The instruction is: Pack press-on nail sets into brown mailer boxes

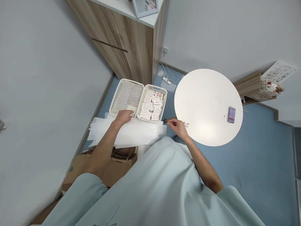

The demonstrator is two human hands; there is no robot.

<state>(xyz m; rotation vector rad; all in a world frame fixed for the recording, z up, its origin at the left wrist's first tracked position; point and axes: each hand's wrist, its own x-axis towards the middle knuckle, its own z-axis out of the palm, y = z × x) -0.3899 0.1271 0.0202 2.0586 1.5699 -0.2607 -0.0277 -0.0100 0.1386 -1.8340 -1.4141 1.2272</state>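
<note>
My left hand (124, 117) reaches over the near rim of the left white basket (111, 104), fingers stretched out and slightly apart. Clear plastic packets (130, 92) lie in rows inside that basket. Beside it, the right white basket (165, 103) holds many small white printed cards (150, 106), with one red-patterned card (159, 95) at the back. Near the left edge of the round white table (207, 103), my right hand (178, 127) has its fingers curled together; whatever may be between them is too small to make out. A small printed card (186, 124) lies by that hand on the table.
White translucent sheets (131, 133) are spread in front of the baskets, above brown cardboard boxes (115, 172). A wooden cabinet (122, 40) stands behind. A blurred purple item (231, 115) lies on the table. A power strip (166, 81) with cables rests on the floor.
</note>
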